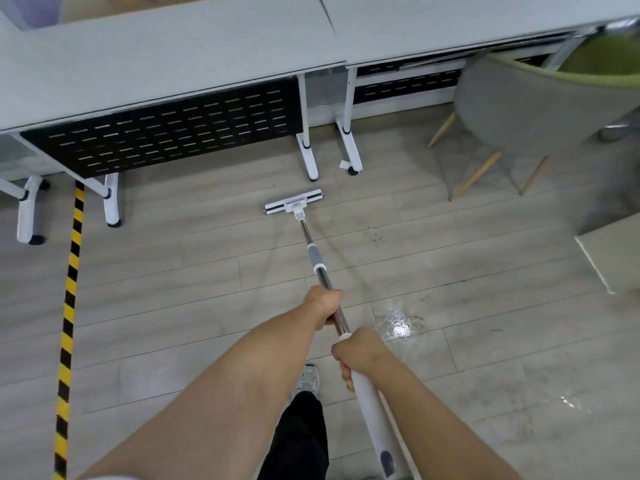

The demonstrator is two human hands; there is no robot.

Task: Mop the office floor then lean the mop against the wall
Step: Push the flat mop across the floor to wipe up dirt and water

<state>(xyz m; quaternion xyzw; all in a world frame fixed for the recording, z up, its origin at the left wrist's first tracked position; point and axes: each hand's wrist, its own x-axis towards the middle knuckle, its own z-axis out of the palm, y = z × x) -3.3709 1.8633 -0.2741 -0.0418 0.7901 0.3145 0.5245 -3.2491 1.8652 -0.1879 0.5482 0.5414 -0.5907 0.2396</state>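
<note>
mop (320, 268): shiny metal pole, white plastic head | floor (207, 289): matt wood-look planks, glossy wet patch lower right | chair (526, 102): grey cloth, wooden legs

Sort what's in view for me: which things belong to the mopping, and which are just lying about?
In the job: flat mop, gripped by left hand and right hand; plank floor; wet patch.
Just there: desks; grey chair; yellow-black tape.
</note>
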